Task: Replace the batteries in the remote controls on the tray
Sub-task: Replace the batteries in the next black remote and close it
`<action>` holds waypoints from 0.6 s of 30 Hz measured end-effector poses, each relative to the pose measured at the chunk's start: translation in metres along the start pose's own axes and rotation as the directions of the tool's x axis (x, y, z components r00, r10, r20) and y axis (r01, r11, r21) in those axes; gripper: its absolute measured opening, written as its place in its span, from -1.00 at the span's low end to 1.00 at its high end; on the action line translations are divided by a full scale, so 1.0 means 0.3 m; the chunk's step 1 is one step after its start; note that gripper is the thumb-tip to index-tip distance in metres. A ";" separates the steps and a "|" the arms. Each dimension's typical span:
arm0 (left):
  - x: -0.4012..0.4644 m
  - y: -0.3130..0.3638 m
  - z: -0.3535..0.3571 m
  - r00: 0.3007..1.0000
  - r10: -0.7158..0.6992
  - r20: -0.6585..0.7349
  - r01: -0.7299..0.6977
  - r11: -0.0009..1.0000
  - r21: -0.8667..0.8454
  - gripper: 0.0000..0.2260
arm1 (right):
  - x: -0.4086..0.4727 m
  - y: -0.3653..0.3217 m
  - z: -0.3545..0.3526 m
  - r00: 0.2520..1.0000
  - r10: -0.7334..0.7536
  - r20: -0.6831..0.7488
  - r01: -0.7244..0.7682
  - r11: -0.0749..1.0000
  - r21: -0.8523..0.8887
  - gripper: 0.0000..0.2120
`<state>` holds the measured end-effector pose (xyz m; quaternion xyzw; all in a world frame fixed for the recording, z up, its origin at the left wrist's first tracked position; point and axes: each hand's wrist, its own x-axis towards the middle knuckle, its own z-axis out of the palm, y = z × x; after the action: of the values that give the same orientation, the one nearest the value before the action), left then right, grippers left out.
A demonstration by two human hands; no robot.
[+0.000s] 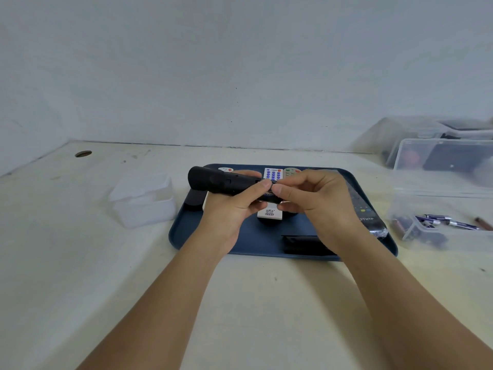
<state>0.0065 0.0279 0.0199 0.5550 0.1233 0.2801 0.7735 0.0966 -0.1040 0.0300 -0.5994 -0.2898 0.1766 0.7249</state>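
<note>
A: How's the grip?

B: My left hand (229, 209) is wrapped round the long black plastic remote control (213, 181), held back-up at centre frame above the tray. My right hand (317, 198) pinches at its open battery bay with thumb and forefinger; whether a cell sits between them I cannot tell.

A: And below that?

B: The dark blue plastic tray (186, 236) lies on the pale tabletop (266, 303). Near its lower edge is a flat black piece (304, 245), probably this remote's battery cover. Beyond my hands there's a white remote with purple buttons (272, 174), a grey one (291, 172) beside it, and a black remote in clear wrap (370, 222) along the tray's right side.

A: Progress?

B: Early to middle, I'd judge: one remote open, the others waiting. Loose purple batteries (440, 222) lie in the clear plastic box (416, 231) at right; a frosted lidded tub (142, 201) sits left.
</note>
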 end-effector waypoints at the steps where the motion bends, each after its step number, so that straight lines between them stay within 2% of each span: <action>1: -0.002 0.003 -0.002 1.000 0.022 0.016 -0.022 0.999 0.025 -0.87 | 0.001 -0.005 -0.004 1.000 0.021 -0.001 -0.021 1.000 0.009 -0.91; 3: -0.003 0.009 -0.005 0.997 0.041 0.061 -0.044 0.998 0.040 -0.87 | 0.001 -0.012 -0.015 0.996 0.092 0.014 -0.093 0.994 0.053 -0.83; 5: -0.003 0.015 -0.009 0.995 0.026 0.099 -0.030 0.999 0.045 -0.88 | 0.002 -0.018 -0.028 0.981 0.174 0.090 -0.183 0.978 0.099 -0.76; 10: 0.002 0.024 -0.020 0.989 -0.033 0.147 0.039 0.999 -0.037 -0.86 | 0.001 -0.038 -0.045 0.931 0.287 0.226 -0.334 0.919 0.211 -0.77; 15: 0.003 0.028 -0.026 0.989 -0.015 0.145 0.013 1.000 0.013 -0.87 | 0.003 -0.031 -0.040 0.942 0.285 0.176 -0.318 0.926 0.205 -0.81; 18: -0.002 0.025 -0.027 0.992 0.033 0.120 -0.048 0.991 0.125 -0.85 | 0.002 -0.017 -0.029 0.958 0.262 0.116 -0.274 0.957 0.096 -0.88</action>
<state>-0.0004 0.0356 0.0239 0.6211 0.0839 0.2541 0.7367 0.1023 -0.1115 0.0340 -0.5820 -0.2321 0.3195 0.7108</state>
